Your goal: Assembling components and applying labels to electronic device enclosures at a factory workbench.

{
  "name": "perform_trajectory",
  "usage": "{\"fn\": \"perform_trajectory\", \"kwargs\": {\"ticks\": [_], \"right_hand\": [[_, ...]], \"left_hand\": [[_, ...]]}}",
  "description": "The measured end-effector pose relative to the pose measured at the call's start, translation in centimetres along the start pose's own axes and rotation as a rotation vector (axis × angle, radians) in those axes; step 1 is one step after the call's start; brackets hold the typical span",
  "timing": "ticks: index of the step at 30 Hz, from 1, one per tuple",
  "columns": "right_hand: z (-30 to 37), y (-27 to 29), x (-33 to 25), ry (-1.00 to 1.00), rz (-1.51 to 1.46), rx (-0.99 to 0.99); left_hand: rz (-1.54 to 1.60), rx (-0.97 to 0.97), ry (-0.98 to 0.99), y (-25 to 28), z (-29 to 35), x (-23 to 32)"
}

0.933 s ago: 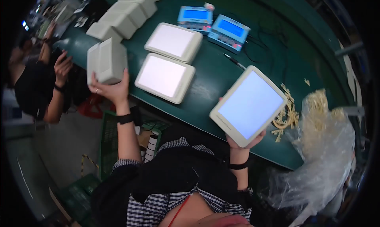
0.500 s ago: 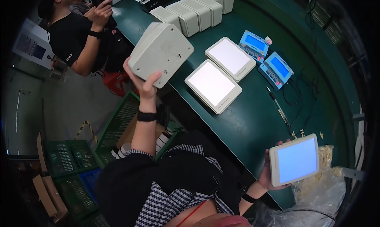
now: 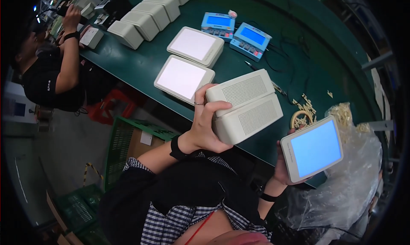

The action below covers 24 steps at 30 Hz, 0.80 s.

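My left hand [image 3: 206,127] grips what looks like a pair of cream plastic boxes with dotted grilles [image 3: 245,110], pressed together over the near table edge. Its thumb and fingers wrap the left end. At the right, my right hand [image 3: 280,166] holds a cream device with a lit blue screen [image 3: 316,147], tilted up; most of its fingers are hidden behind it. Two similar devices lie on the table with white lit screens: a nearer one [image 3: 181,77] and a farther one [image 3: 195,46], side by side just beyond my left hand.
Two blue meters [image 3: 252,39] with displays and cables stand at the back. Several cream boxes [image 3: 147,21] line the far left. Small beige pieces [image 3: 305,106] and a clear plastic bag [image 3: 341,172] lie right. A co-worker [image 3: 55,74] works at far left; a green crate [image 3: 113,153] sits below.
My left hand has swung right and nearer with the boxes, turning them so the grilles show. My right hand, still holding the screen device, has shifted slightly up. The view has turned right.
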State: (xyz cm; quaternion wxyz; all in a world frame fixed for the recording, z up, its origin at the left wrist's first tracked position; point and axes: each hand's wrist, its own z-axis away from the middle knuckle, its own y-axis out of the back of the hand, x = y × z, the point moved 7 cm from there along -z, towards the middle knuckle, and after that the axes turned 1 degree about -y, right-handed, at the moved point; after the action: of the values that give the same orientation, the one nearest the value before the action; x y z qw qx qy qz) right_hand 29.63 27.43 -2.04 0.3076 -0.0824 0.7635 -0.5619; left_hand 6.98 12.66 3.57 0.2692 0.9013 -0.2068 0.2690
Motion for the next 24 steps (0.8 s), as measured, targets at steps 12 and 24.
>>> {"fn": "perform_trajectory", "kwargs": {"ticks": [12,24], "right_hand": [[-2.4,1.9,2.4,-0.072,0.116,0.244],[-3.3,1.6,3.9,-0.190,-0.472,0.098]], "left_hand": [[0.031,-0.095,0.090,-3.3,5.1,-1.3],[0.275,-0.003,0.052,-5.3,5.4,-1.2]]}}
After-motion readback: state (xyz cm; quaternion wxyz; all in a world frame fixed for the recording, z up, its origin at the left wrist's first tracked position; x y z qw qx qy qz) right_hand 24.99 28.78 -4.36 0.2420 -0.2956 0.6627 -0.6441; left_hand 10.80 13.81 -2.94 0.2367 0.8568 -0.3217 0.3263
